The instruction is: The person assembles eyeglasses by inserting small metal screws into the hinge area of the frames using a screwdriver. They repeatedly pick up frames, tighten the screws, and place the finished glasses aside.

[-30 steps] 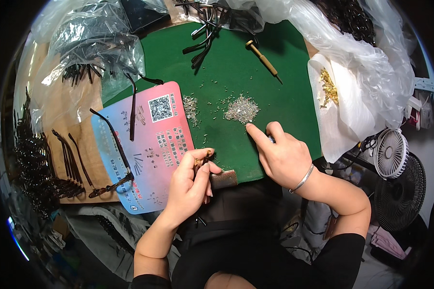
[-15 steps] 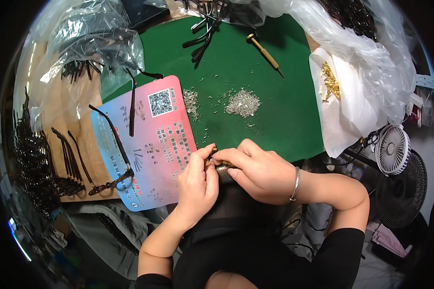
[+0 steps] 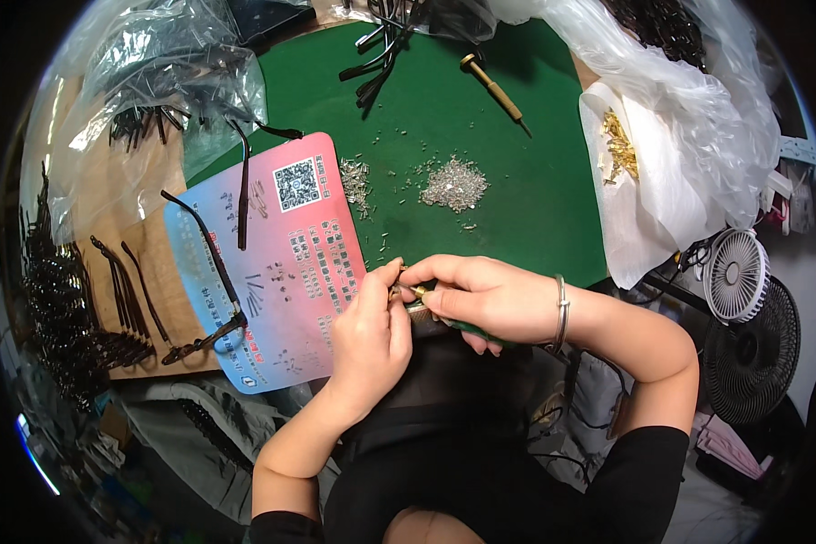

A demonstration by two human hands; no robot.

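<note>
Close together at the near edge of the green mat (image 3: 508,245) are both my hands. My left hand (image 3: 370,337) pinches a small dark brown piece (image 3: 397,288) between thumb and fingers; most of it is hidden. A small gold-coloured piece (image 3: 418,292) shows between the thumb and fingers of my right hand (image 3: 471,297), whose fingertips meet those of the left. What this gold piece is cannot be made out. Ahead of the hands lies a pile of tiny silver screws (image 3: 454,187), with a smaller heap of silver bits (image 3: 355,186) to its left.
A pink and blue printed mat (image 3: 322,263) bears dark eyeglass temples (image 3: 244,195) and a brown frame part (image 3: 207,339). Far off lies a brass-handled screwdriver (image 3: 499,91). Gold pieces (image 3: 618,150) rest on white sheeting at right, beside a white fan (image 3: 736,274). Plastic bags (image 3: 168,72) stand at far left.
My right hand has turned and its fingers have shifted, so the gold piece shows more. My left hand keeps its pinch in nearly the same place.
</note>
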